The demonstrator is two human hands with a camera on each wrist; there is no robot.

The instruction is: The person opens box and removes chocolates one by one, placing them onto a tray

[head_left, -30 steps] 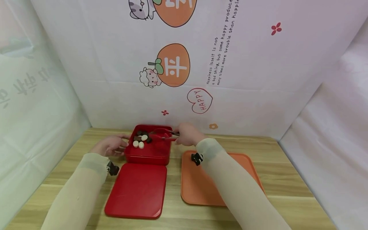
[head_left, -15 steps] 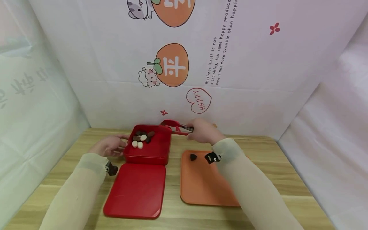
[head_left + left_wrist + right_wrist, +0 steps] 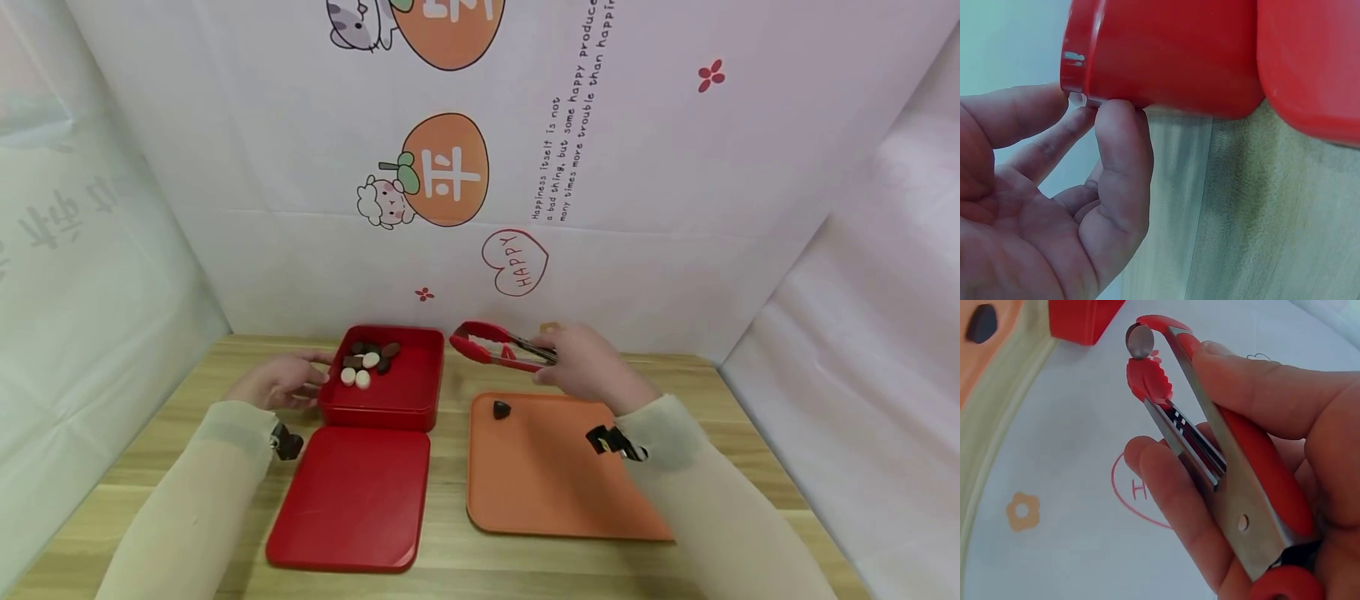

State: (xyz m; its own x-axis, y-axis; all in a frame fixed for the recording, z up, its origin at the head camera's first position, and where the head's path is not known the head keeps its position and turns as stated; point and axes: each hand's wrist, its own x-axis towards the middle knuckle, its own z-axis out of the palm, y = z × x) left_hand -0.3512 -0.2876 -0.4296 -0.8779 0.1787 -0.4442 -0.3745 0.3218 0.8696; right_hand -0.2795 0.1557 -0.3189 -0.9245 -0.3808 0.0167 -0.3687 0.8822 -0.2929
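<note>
My left hand (image 3: 281, 379) has its fingertips against the outer left wall of a square red box (image 3: 378, 417), close below the rim in the left wrist view. Several white oval pieces (image 3: 371, 360) and dark brown ones that look like chocolates lie in the left half of the box. With my right hand (image 3: 588, 362) I grip red-tipped metal tongs (image 3: 1241, 515) above the table, between the box and the orange tray. A brown oval piece (image 3: 1141, 342) is caught between the tong tips.
A red square lid (image 3: 352, 500) lies flat right in front of the box. The orange tray (image 3: 555, 467) sits to the right, with one dark faceted piece (image 3: 501, 409) near its back left corner. A white printed sheet (image 3: 615, 283) stands behind the table.
My right hand has drawn the tongs up out of the box and rightward, bringing the brown oval piece along. My left hand has stayed at the box.
</note>
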